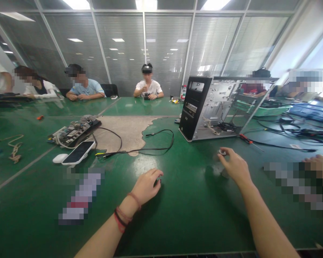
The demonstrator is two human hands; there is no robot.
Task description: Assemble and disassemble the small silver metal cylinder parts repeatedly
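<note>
My left hand (147, 184), with red and black bands at the wrist, is low over the green table (185, 211). Its fingers are curled together around a small dark thing (158, 181) that is too small to name. Further right, my right hand (236, 166) pinches a small round pale piece (222, 152) between thumb and fingers. Just beyond that hand stands an opened black and silver computer case (201, 111), its inside showing. A screwdriver (248, 140) with a red and black handle lies by the case's near right corner.
A circuit board (75, 130), a phone (79, 153), a white earbud case (59, 158) and a black cable (150, 149) lie left of centre. Cables and a blue basket (312, 111) are at right. A co-worker's hand (321, 168) is at the right edge; other people sit around.
</note>
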